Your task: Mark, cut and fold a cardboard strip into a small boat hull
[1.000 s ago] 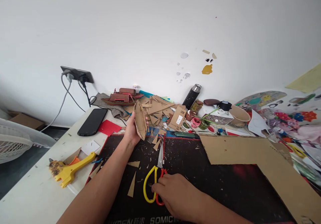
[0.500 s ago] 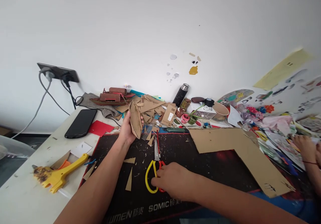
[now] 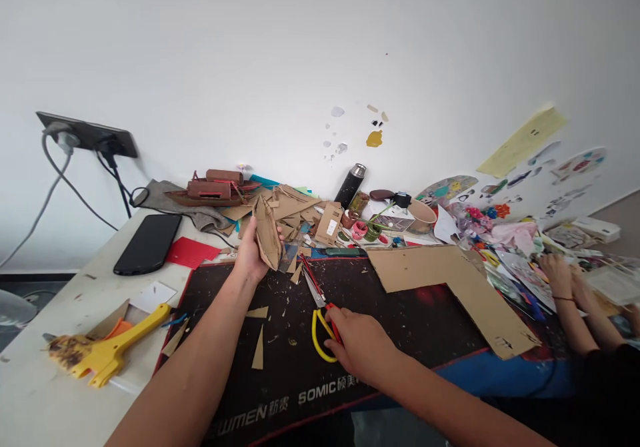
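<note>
My left hand (image 3: 251, 252) is wrapped round a small boat-shaped cardboard piece (image 3: 268, 235), held upright above the back edge of the black mat (image 3: 400, 327). Over the middle of the mat, my right hand (image 3: 354, 339) grips the scissors (image 3: 320, 310), which have one yellow and one red handle. Their blades point away toward the cardboard scraps, and a thin red stick lies along them. Small triangular cardboard offcuts (image 3: 259, 348) lie on the mat between my forearms.
A yellow glue gun (image 3: 117, 347), a phone (image 3: 148, 244) and red card (image 3: 193, 252) are on the left. Brown model boats (image 3: 213, 190), scraps and a black flask (image 3: 351, 185) line the wall. L-shaped cardboard (image 3: 450, 273) lies right, near another person's hands (image 3: 557, 277).
The view has shifted to the right. My right hand and the scissors have moved right and slightly up, and the scissors have turned. My left hand still holds the cardboard piece.
</note>
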Demonstrator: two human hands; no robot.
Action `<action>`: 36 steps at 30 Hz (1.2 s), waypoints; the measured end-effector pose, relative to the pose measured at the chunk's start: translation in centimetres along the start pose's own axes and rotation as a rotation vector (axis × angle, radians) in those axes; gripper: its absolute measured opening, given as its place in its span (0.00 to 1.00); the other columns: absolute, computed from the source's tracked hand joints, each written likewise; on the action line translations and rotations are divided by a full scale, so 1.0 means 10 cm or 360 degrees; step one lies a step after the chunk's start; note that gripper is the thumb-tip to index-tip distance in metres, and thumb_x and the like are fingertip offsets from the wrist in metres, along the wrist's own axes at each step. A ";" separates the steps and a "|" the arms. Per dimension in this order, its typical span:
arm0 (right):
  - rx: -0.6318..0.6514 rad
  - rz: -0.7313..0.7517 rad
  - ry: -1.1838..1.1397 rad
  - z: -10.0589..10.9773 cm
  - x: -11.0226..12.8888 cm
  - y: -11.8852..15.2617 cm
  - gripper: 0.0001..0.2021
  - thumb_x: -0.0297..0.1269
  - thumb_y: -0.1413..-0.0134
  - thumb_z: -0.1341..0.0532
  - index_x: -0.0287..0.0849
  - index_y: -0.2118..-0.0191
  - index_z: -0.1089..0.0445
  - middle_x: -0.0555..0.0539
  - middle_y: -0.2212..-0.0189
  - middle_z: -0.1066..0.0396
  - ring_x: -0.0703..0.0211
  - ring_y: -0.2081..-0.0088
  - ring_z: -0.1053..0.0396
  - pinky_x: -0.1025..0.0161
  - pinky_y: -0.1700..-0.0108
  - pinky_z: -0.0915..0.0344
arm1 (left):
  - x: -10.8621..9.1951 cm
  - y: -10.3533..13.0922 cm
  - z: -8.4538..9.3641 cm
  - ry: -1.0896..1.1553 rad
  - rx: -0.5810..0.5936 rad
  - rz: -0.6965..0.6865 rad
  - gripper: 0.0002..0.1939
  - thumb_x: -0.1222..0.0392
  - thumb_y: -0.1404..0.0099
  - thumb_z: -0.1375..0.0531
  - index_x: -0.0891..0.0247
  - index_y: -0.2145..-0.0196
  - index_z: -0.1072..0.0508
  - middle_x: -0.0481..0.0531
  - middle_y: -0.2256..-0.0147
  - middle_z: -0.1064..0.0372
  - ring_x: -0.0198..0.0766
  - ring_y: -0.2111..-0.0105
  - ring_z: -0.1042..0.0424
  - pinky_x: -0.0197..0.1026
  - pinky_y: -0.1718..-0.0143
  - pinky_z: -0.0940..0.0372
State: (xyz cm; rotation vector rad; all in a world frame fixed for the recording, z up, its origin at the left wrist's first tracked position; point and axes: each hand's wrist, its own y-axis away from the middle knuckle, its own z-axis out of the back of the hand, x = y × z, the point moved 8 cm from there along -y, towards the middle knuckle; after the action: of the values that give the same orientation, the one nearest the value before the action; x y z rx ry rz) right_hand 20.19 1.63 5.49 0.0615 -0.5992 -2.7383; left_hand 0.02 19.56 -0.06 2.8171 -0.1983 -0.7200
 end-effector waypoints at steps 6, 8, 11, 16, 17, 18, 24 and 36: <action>-0.0107 -0.0124 -0.0253 -0.10 -0.13 0.07 0.14 0.37 0.32 0.35 0.43 0.44 0.28 0.41 0.53 0.19 0.47 0.54 0.20 0.60 0.57 0.37 | 0.04 0.00 -0.01 -0.0038 -0.0005 0.0019 0.25 0.39 0.23 0.47 0.65 0.56 0.24 0.55 0.70 0.22 0.39 0.76 0.23 0.38 0.74 0.27; -0.0156 -0.0140 -0.0329 -0.13 -0.15 0.06 0.13 0.36 0.35 0.35 0.43 0.47 0.28 0.42 0.56 0.18 0.48 0.56 0.20 0.61 0.60 0.38 | 0.06 0.00 -0.03 -0.0039 0.0008 0.0025 0.26 0.38 0.23 0.46 0.65 0.57 0.24 0.55 0.70 0.22 0.39 0.77 0.24 0.38 0.74 0.27; -0.0221 -0.0186 -0.0642 -0.24 -0.21 0.04 0.09 0.32 0.42 0.32 0.43 0.56 0.28 0.49 0.68 0.23 0.55 0.65 0.24 0.64 0.65 0.41 | 0.03 0.03 -0.05 -0.0010 0.0010 0.0022 0.26 0.39 0.23 0.47 0.65 0.56 0.24 0.56 0.70 0.23 0.40 0.76 0.24 0.39 0.75 0.27; -0.0113 -0.0178 -0.1921 -0.52 -0.23 0.02 0.13 0.45 0.41 0.32 0.45 0.60 0.35 0.56 0.75 0.30 0.65 0.80 0.37 0.70 0.79 0.46 | -0.05 0.08 -0.08 0.0196 -0.0025 0.0012 0.25 0.43 0.20 0.52 0.66 0.54 0.24 0.56 0.70 0.24 0.39 0.74 0.24 0.38 0.72 0.26; -0.0065 -0.0157 -0.2143 -0.53 -0.19 0.02 0.18 0.51 0.41 0.32 0.46 0.59 0.37 0.56 0.75 0.28 0.65 0.82 0.38 0.71 0.82 0.48 | -0.06 0.08 -0.08 0.0235 -0.0034 0.0005 0.25 0.44 0.20 0.52 0.66 0.54 0.24 0.57 0.70 0.25 0.39 0.74 0.24 0.38 0.72 0.26; -0.0073 -0.0094 -0.2319 -0.50 -0.15 0.03 0.21 0.55 0.43 0.30 0.46 0.60 0.38 0.55 0.75 0.27 0.66 0.83 0.38 0.71 0.83 0.50 | -0.07 0.09 -0.08 0.0264 -0.0038 0.0000 0.25 0.45 0.20 0.53 0.66 0.55 0.24 0.57 0.70 0.25 0.39 0.74 0.25 0.38 0.73 0.26; -0.0354 0.0424 -0.3139 -0.13 0.11 -0.09 0.25 0.59 0.42 0.28 0.43 0.61 0.34 0.55 0.76 0.31 0.74 0.86 0.47 0.72 0.85 0.57 | -0.12 0.09 -0.11 0.0276 0.0028 -0.0069 0.21 0.50 0.21 0.52 0.64 0.55 0.24 0.57 0.67 0.24 0.38 0.73 0.25 0.37 0.72 0.26; 0.0037 0.0758 -0.3278 0.28 0.25 -0.94 0.29 0.62 0.41 0.30 0.40 0.50 0.25 0.53 0.75 0.27 0.68 0.85 0.37 0.71 0.84 0.47 | -0.29 0.01 0.04 0.0255 -0.0100 -0.0177 0.24 0.50 0.20 0.54 0.67 0.54 0.23 0.59 0.65 0.24 0.38 0.71 0.24 0.36 0.71 0.26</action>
State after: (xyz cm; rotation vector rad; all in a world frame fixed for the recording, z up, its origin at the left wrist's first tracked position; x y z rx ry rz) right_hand 14.51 9.96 4.24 -2.5118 -0.7705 -1.3555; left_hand -2.70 19.95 0.88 2.8262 0.0083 -0.5091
